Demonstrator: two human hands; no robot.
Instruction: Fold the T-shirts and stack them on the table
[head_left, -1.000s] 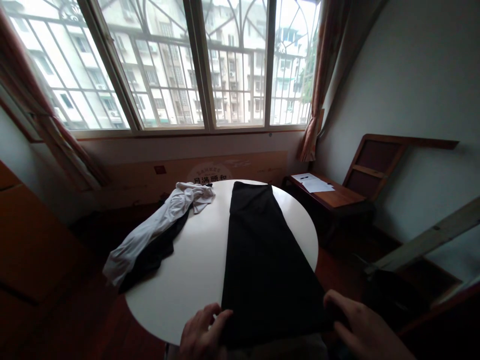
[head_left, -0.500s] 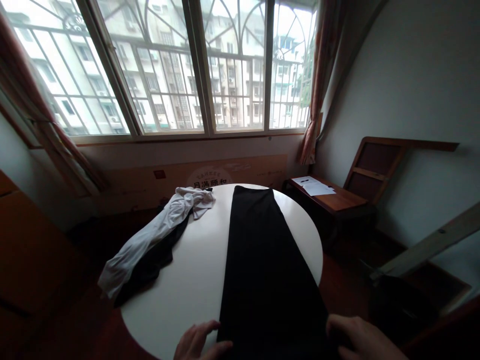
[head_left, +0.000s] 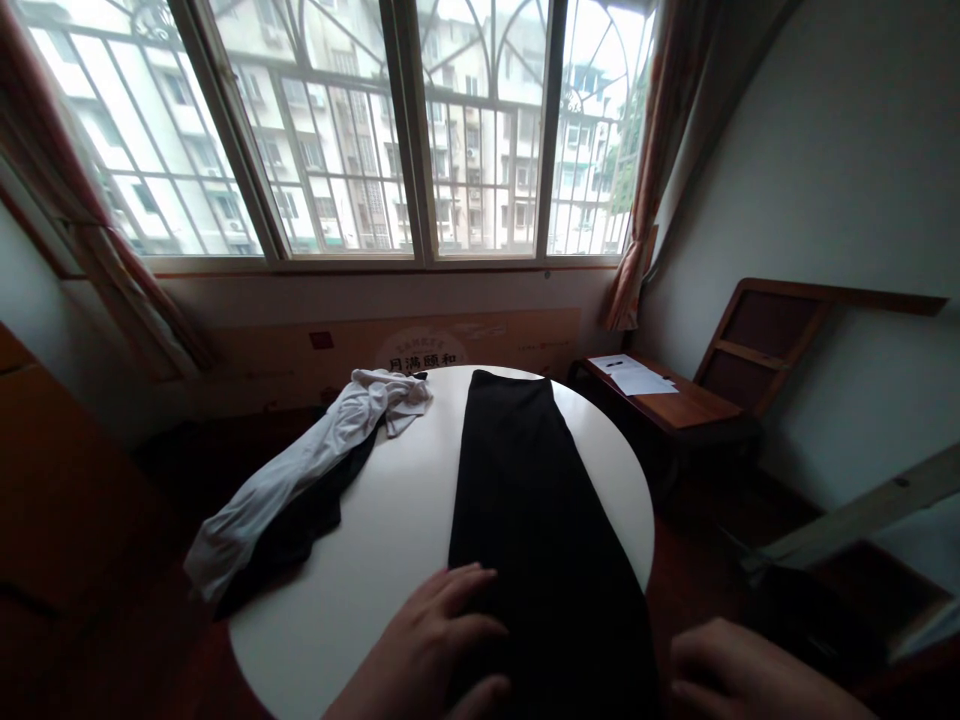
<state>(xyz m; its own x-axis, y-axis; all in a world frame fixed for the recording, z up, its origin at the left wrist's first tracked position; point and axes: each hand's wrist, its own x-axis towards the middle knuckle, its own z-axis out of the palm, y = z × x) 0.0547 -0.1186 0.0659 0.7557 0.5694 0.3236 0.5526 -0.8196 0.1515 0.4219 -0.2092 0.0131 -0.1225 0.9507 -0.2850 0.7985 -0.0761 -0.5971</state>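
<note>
A long black garment (head_left: 536, 500) lies flat on the round white table (head_left: 360, 560), its narrow end at the far edge and its wider part toward me. Over its near left edge is my left hand (head_left: 442, 640), fingers spread and holding nothing; whether the fingertips touch the cloth I cannot tell. Just right of the garment's near right edge, my right hand (head_left: 757, 665) hovers with loosely curled fingers, a dark gap between thumb and forefinger. No cloth shows in it. The garment's near end runs out of view at the bottom.
On the table's left side lies a crumpled light grey garment (head_left: 300, 455) with a black cloth (head_left: 300, 535) under it, both hanging past the edge. A wooden bench (head_left: 694, 405) holding papers (head_left: 637, 375) stands at the right. Behind the table leans a cardboard panel (head_left: 517, 335).
My left hand has moved up and right from the garment's edge onto the area above the cloth, its fingers spreading. My right hand has drawn away from the right edge. The view has shifted slightly.
</note>
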